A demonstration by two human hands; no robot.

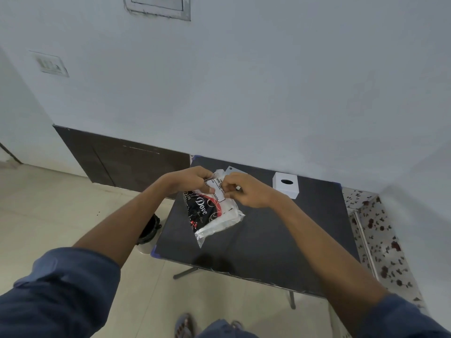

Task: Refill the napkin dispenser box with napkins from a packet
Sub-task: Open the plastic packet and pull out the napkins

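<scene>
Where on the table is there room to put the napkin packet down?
The near half of the black table is bare, below the packet. The right side beyond the white box is bare too. It is crowded at the far edge, by the box and both hands.

The napkin packet (211, 213) you hold is clear, glossy plastic film, crinkled, with a printed black and red panel and soft white paper napkins showing through. The dispenser box (286, 184) looks like smooth, matt white card or plastic; which one is unclear. The table (280, 230) has a dark, smooth, faintly sheened top. Your sleeves (61, 293) are matt blue woven cloth.
</scene>
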